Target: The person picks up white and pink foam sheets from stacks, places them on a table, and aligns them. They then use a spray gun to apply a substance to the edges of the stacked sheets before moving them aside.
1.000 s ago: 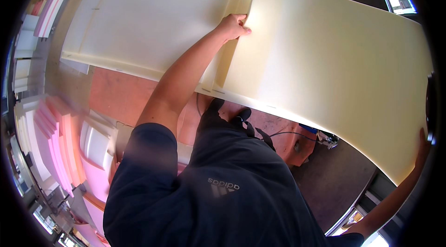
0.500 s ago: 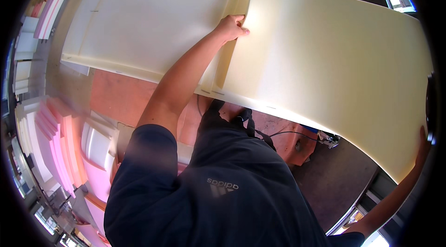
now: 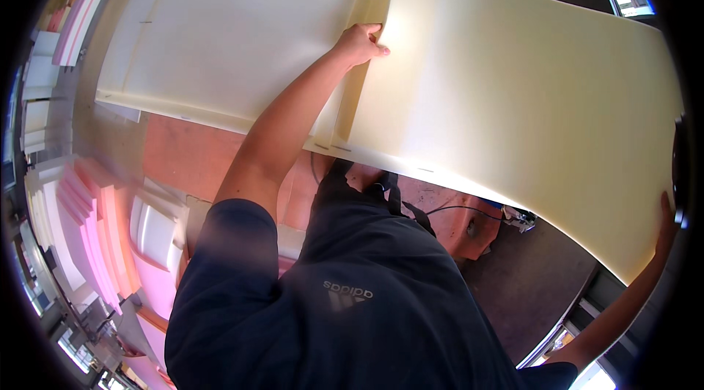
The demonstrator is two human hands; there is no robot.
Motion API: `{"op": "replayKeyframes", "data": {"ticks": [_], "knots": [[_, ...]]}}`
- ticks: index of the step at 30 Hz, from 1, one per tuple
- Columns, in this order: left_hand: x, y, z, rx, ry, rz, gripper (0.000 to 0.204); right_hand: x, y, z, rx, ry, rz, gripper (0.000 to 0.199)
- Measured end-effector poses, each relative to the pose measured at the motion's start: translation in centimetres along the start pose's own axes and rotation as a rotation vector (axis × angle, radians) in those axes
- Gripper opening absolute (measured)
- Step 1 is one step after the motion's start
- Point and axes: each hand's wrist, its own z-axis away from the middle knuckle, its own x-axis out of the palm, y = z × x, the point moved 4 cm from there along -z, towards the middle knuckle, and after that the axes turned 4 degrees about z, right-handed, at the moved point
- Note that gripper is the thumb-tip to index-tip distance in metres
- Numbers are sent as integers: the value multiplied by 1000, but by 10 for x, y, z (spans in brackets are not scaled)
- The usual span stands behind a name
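Little changes over the last second: the view drifts slightly, while the left hand (image 3: pixel 359 46) keeps grasping the inner edge of the cream sheet (image 3: pixel 528 97), which lies beside the white panel (image 3: pixel 249 23) and stretches right. The right hand (image 3: pixel 666 229) stays at its far edge, grip unclear. The sheet seems held steady.

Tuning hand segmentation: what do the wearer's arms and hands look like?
Left sleeve and right sleeve: short, dark navy. Left forearm and right forearm: bare, no cables visible. Left hand: no glove visible. Right hand: dim at the rim, details unclear. Shirt: dark navy, pale chest marking.
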Motion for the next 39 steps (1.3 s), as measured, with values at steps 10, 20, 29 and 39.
{"op": "replayKeyframes", "data": {"ticks": [10,20,29,39], "knots": [[-5,6,2,20,64,-129,76,33,-14,1,168,-128,-234,42],[-1,12,5,-23,72,-146,77,44,-48,-1,169,-100,-218,38],[1,12,1,-47,16,-174,76,43,-47,-3,142,-80,-242,37],[3,3,-8,-69,9,-179,78,48,-38,-7,136,-125,-220,38]]}}
